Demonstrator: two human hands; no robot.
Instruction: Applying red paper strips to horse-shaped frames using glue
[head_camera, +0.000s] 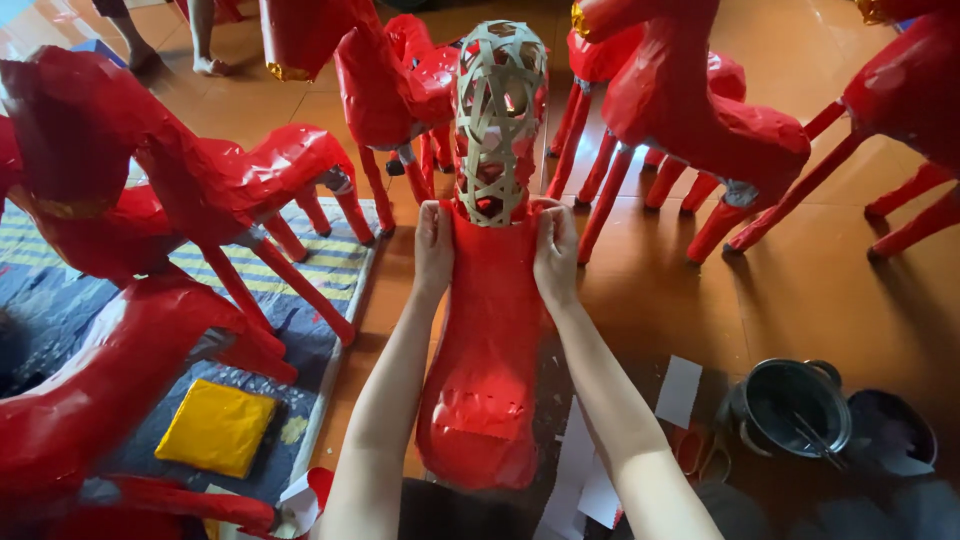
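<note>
Both hands (492, 250) press red paper (485, 340) onto a woven frame (498, 110).

red paper horses (120, 180) cropped by edges, a bystander's legs (200, 40) too

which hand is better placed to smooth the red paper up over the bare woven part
Probably either: left hand and right hand both press the red paper edge just below the bare woven frame, one on each side.

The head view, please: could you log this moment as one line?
left hand: pressing red paper | right hand: same, opposite side | woven frame: top bare | pot: floor, right
</note>
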